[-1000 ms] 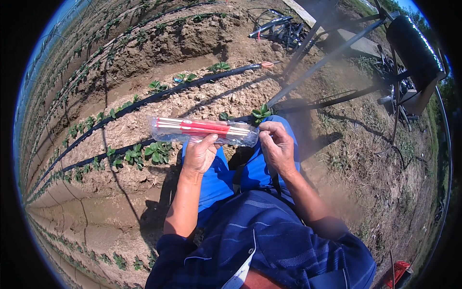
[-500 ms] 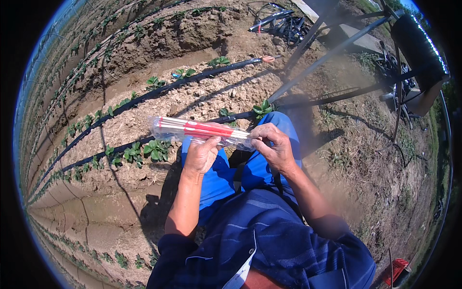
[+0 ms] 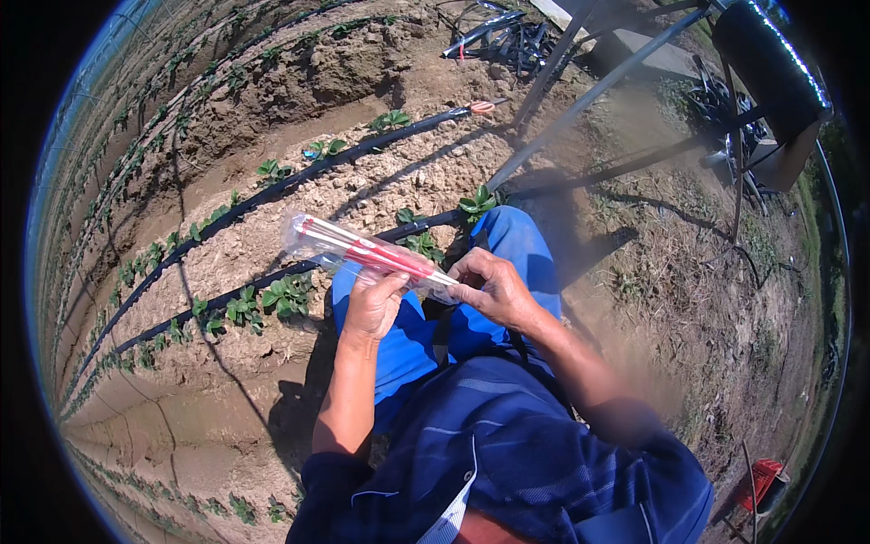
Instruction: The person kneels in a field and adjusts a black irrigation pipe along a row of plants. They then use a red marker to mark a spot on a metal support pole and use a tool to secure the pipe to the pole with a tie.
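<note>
A clear plastic packet [image 3: 328, 238] of thin pale sticks with a red band or wrapper lies slantwise above my lap, its left end higher. My left hand [image 3: 373, 304] pinches it from below near the middle, thumb on top. At its lower right end, my right hand [image 3: 497, 288] has its thumb and fingers closed on the tip of the packet. My fingers partly hide that tip, so I cannot tell whether the plastic is open there. Beneath both hands are my blue trousers [image 3: 403, 340].
Black irrigation hoses [image 3: 245, 207] run along the soil beds beside small leafy plants [image 3: 288, 296]. At the upper right stands a metal frame [image 3: 598, 95] carrying a black roll [image 3: 766, 68]. Tangled black strips [image 3: 521, 45] lie at the top. A red crate [image 3: 761, 482] is at lower right.
The packet has tilted, its right end dropping along with my right hand. My left hand keeps its hold. The surroundings have shifted slightly left in the view.
</note>
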The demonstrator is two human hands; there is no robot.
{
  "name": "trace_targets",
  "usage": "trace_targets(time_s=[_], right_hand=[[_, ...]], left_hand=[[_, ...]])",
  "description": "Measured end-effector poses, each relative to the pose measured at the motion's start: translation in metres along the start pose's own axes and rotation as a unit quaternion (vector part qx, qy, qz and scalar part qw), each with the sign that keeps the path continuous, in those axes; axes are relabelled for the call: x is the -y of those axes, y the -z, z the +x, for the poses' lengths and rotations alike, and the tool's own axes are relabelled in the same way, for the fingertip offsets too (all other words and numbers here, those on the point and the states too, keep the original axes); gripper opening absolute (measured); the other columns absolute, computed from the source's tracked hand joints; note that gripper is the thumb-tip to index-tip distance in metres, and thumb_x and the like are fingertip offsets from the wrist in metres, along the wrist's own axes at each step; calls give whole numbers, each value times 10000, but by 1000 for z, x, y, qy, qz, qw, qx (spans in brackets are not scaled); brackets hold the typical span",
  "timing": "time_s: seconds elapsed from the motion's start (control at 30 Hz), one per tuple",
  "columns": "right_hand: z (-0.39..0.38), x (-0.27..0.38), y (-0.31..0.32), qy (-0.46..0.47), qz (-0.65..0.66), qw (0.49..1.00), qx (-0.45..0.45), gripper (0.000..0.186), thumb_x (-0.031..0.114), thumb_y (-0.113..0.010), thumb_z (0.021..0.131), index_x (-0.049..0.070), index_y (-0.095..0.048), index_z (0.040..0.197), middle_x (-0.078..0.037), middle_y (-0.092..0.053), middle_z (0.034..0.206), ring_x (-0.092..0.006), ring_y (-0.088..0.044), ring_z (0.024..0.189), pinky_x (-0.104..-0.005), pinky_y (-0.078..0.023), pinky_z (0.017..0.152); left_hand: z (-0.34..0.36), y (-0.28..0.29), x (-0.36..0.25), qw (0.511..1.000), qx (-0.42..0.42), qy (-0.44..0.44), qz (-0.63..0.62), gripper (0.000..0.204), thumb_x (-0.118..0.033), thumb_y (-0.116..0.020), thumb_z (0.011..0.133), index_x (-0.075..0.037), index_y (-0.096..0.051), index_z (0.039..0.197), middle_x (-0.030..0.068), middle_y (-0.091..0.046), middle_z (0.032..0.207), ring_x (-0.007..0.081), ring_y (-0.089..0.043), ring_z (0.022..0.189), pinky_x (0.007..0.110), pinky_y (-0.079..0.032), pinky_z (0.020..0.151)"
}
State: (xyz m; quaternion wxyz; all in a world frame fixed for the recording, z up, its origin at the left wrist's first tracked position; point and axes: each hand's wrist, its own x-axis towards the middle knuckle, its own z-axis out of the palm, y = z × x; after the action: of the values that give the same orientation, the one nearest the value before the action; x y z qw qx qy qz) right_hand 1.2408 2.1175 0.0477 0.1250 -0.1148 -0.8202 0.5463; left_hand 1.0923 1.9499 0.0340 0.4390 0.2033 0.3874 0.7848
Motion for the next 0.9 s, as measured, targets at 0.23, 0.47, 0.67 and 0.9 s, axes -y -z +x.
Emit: trace_targets(time_s=[0.23,0.47,0.67,0.9], right_hand=[[-18,-4,-12,-56,12,998,-20,139,111,-764,838,21,-672,890,-67,-588,820,-163,-595,734,-317,-486,647],[-42,-19,-13,-76,16,992,-101,150,143,-757,853,20,-677,882,-71,-616,786,-152,-599,699,-311,-468,609],[-63,-22,6,-181,102,971,-117,145,161,-721,898,31,-658,895,-11,-621,694,-71,-550,616,-261,-452,559],[-101,-39,113,-220,311,891,-248,189,197,-699,909,49,-603,975,-76,-657,868,-135,-612,661,-267,-501,601]], left_hand=[[-17,10,21,993,-90,32,69,257,-66,-681,906,-18,-586,1140,126,-683,1030,219,-670,960,359,-534,876],[-21,24,40,983,-158,66,70,257,16,-649,903,-34,-581,1145,86,-659,1039,203,-665,954,360,-549,858],[-9,24,32,971,-233,26,34,272,2,-687,887,-30,-602,1143,56,-653,1045,147,-644,937,310,-519,870],[29,25,44,963,-268,20,-5,204,-35,-701,892,-12,-615,1076,98,-677,996,174,-667,873,316,-545,805]])
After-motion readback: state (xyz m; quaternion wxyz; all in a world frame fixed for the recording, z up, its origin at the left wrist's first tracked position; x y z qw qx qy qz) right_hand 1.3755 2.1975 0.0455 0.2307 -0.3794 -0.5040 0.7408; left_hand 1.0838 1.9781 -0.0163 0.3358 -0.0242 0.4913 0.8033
